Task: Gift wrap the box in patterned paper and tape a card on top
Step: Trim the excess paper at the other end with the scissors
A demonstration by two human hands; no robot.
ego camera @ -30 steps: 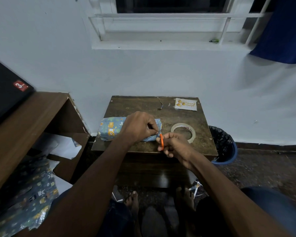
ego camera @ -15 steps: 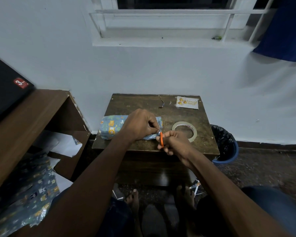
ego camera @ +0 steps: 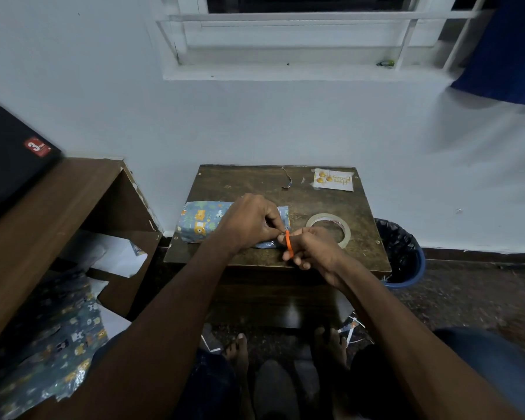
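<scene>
A box wrapped in blue paper with orange animal prints [ego camera: 199,222] lies on the left of a small dark wooden table [ego camera: 249,183]. My left hand [ego camera: 249,222] lies over its right part and pinches the paper at the box's right end. My right hand [ego camera: 314,250] holds orange-handled scissors [ego camera: 288,242] right at that pinched paper; the blades are hidden. A roll of clear tape [ego camera: 331,227] lies just behind my right hand. A small white card with orange pictures [ego camera: 333,179] sits at the table's far right corner.
A thin paper scrap [ego camera: 287,180] lies at the table's back. A blue bin with a black liner [ego camera: 402,253] stands right of the table. A brown shelf unit [ego camera: 43,213] on the left holds white sheets, with spare patterned paper [ego camera: 52,347] below. My bare feet rest under the table.
Both hands stay at the box's right end with the scissors; they have barely shifted. The view has tilted slightly.
</scene>
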